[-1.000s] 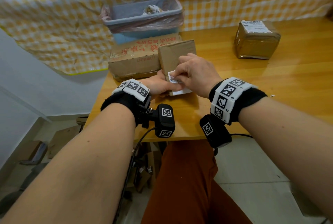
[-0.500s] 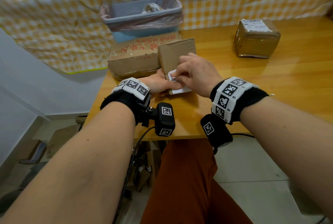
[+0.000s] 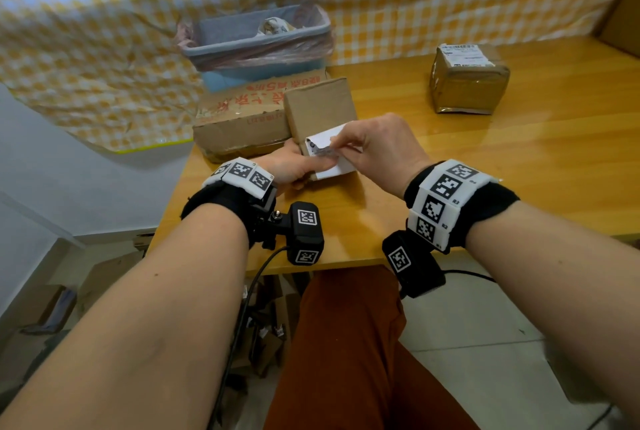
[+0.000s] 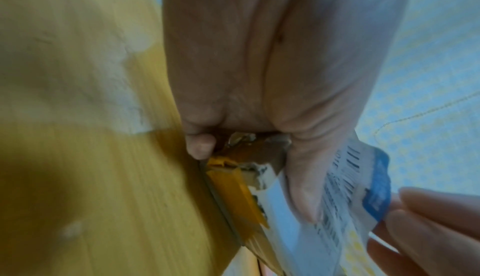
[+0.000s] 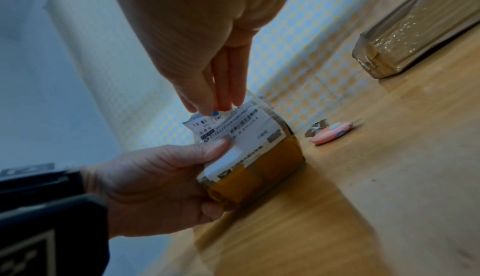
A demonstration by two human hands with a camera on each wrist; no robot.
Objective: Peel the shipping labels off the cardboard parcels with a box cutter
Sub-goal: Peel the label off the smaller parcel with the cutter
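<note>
— Checked yellow-and-white cloth hangs behind the wooden tabletop. What's hard to read?

— Label print is blurred; the right palm hides the pinch point from above.

— And the hands?

— Left hand grips a small taped cardboard parcel near the tabletop's left front edge, thumb pressing its face. Right hand pinches the white paper label, its torn corner lifted.

— Anything else?

— A pink box cutter lies flat beyond; a glossy, tape-wrapped second parcel sits toward the back edge.
</note>
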